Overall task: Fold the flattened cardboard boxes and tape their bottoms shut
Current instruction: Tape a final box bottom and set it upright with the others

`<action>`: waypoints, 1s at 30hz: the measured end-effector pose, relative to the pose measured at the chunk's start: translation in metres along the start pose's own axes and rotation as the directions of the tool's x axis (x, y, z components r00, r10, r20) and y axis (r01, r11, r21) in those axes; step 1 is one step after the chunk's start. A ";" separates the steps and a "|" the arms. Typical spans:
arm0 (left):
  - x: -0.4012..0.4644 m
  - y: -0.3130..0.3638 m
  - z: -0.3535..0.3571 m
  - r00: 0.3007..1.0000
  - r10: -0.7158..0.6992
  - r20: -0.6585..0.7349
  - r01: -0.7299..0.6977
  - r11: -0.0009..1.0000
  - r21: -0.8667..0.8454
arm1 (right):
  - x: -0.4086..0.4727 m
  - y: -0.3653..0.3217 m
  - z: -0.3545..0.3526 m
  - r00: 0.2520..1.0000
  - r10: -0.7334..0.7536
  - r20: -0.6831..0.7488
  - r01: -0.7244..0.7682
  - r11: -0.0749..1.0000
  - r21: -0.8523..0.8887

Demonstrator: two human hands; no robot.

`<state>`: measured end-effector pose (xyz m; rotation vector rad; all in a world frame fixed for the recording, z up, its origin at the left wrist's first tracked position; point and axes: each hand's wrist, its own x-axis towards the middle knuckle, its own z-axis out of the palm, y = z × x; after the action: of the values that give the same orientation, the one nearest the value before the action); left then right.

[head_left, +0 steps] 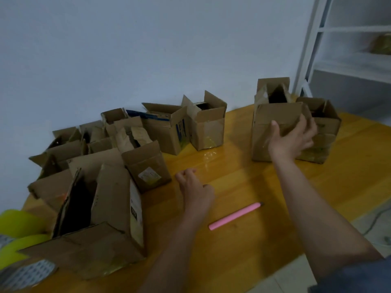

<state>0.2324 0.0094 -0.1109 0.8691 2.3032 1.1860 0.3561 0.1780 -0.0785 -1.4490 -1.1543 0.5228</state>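
A pink pen-like stick (pixel 236 215) lies on the yellow table (pixel 349 170); white shelving (pixel 347 49) stands right.

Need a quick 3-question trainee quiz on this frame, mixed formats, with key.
1. True or false: the right hand is on the front face of the tall box at the far right of the table.
2. Multiple choice: the pink pen is A) inside a box, B) lying on the table between the two forearms, C) held in the left hand.
3. Fill in: the left hand hovers over the table holding ____.

Key: 1 true; 2 B; 3 nothing
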 end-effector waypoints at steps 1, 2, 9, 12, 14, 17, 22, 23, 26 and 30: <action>0.001 -0.001 -0.001 1.000 -0.005 0.000 0.005 1.000 -0.003 | 0.000 -0.001 0.002 1.000 0.009 0.009 -0.009 1.000 -0.020; 0.002 -0.002 -0.002 1.000 -0.011 -0.001 0.011 1.000 -0.006 | -0.001 -0.001 0.003 1.000 0.000 0.014 0.000 1.000 -0.009; -0.009 0.003 -0.005 1.000 -0.015 0.020 0.015 0.999 -0.041 | -0.032 -0.002 -0.005 0.980 -0.201 -0.010 0.201 0.976 0.086; -0.021 0.005 -0.009 1.000 0.017 0.022 -0.016 0.999 -0.045 | -0.047 -0.006 -0.019 0.987 -0.157 -0.021 0.159 0.978 0.134; -0.030 0.007 -0.013 0.999 0.049 0.023 -0.048 0.997 -0.052 | -0.057 -0.011 -0.030 0.993 -0.113 -0.038 0.118 0.977 0.179; -0.047 0.012 -0.021 0.995 0.095 0.015 -0.094 0.992 -0.084 | -0.078 -0.019 -0.046 0.990 -0.129 -0.058 0.140 0.954 0.267; -0.068 0.010 -0.038 0.982 0.181 -0.060 -0.188 0.972 -0.139 | -0.111 -0.033 -0.055 0.976 -0.208 -0.055 0.213 0.895 0.393; -0.072 0.007 -0.041 0.977 0.192 -0.098 -0.205 0.967 -0.153 | -0.117 -0.036 -0.053 0.974 -0.223 -0.036 0.218 0.883 0.416; -0.077 -0.006 -0.051 0.933 0.275 -0.234 -0.318 0.932 -0.174 | -0.136 -0.037 -0.041 0.958 -0.272 0.093 0.198 0.858 0.474; -0.069 -0.016 -0.063 0.932 0.317 -0.175 -0.351 0.912 -0.213 | -0.147 -0.034 -0.020 0.843 -0.354 0.405 0.187 0.899 0.397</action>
<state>0.2390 -0.0817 -0.0838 1.1521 2.1031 1.6806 0.2997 0.0370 -0.0843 -0.8482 -1.5369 0.8552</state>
